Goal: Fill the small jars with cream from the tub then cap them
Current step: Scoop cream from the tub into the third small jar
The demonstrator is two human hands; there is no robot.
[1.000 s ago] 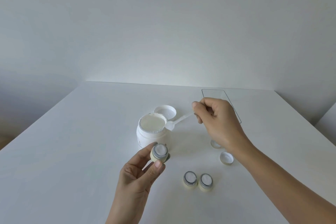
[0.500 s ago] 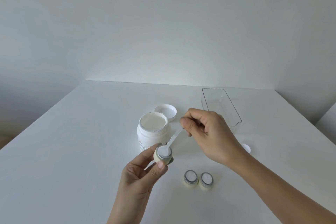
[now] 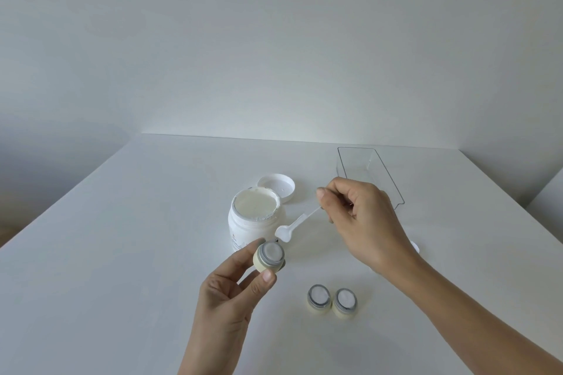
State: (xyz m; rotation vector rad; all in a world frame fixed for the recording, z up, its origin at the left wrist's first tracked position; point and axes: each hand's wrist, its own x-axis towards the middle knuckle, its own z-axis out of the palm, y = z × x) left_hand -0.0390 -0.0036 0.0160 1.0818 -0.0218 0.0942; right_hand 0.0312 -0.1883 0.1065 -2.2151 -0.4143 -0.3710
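We held the third small jar (image 3: 269, 256), filled near its rim, pinched in the left hand (image 3: 231, 292) just in front of the open tub (image 3: 256, 219). The right hand (image 3: 362, 222) pinched the spatula (image 3: 294, 225) above it. Two filled jars (image 3: 331, 303) stood uncapped on the worktop (image 3: 122, 253). We judged filling nearly complete; capping remained.

Print on tub (image 3: 243, 227) label too small; nothing legible.
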